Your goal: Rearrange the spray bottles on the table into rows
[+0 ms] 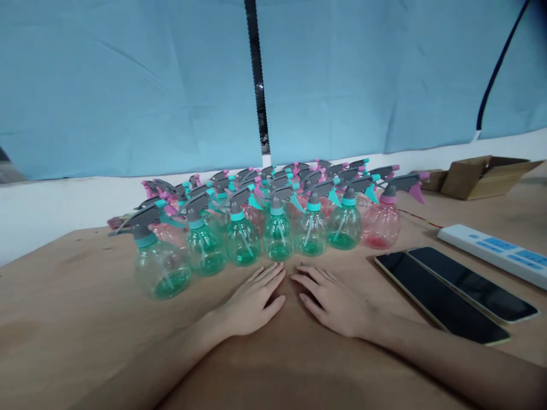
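Observation:
My left hand (254,302) lies palm down on the wooden table (273,370), its fingers stretched out and holding nothing. Beside it, my right hand (333,302) rests the same way, fingers a little spread, with a narrow gap between the two. Just beyond the fingertips stands a front row of clear spray bottles with grey trigger heads. Closest to my hands is a green-tinted spray bottle (278,234). At the row's left end is another green spray bottle (164,270); at its right end, a pink spray bottle (380,225). More green and pink ones crowd behind, partly hidden.
Two dark-screened phones (440,299) lie to the right of my right hand. Past them is a white power strip (499,253) with a thin cord. An open cardboard box (478,179) sits at the back right. A blue sheet (171,85) covers the wall behind.

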The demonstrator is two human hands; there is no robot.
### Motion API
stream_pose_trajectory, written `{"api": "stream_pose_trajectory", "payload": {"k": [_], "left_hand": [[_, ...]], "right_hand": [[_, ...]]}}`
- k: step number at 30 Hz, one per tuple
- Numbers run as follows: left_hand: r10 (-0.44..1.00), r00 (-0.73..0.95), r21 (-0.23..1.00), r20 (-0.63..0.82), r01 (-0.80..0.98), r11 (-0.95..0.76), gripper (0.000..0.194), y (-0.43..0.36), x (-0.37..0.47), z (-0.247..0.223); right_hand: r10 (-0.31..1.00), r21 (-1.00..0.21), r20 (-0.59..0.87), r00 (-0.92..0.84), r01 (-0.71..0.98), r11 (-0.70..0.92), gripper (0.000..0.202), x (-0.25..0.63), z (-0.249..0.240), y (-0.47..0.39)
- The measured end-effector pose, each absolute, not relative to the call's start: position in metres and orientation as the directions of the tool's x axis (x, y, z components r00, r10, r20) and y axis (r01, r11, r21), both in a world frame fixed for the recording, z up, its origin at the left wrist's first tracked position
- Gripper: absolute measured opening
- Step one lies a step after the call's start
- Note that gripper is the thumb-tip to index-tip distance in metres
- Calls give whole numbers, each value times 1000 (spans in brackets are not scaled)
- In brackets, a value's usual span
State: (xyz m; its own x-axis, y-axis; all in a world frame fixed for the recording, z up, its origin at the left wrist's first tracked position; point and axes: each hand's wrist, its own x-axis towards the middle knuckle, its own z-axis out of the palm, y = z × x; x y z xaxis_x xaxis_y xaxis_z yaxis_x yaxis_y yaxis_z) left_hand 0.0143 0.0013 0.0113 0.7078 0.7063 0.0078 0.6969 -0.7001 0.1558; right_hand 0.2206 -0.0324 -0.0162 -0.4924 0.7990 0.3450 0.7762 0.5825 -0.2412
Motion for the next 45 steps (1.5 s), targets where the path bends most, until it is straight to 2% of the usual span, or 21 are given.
{"api": "stream_pose_trajectory", "payload": {"k": [11, 45], "left_hand": [[694, 716, 153, 77, 679, -718, 50, -2, 11, 6], [687, 720, 149, 101, 672, -726, 49, -1, 11, 3]], "right_hand": [[796, -244, 330, -507, 769, 591, 40, 223, -18, -32], [788, -250, 349, -507, 760, 600, 39, 224, -23, -30]]}}
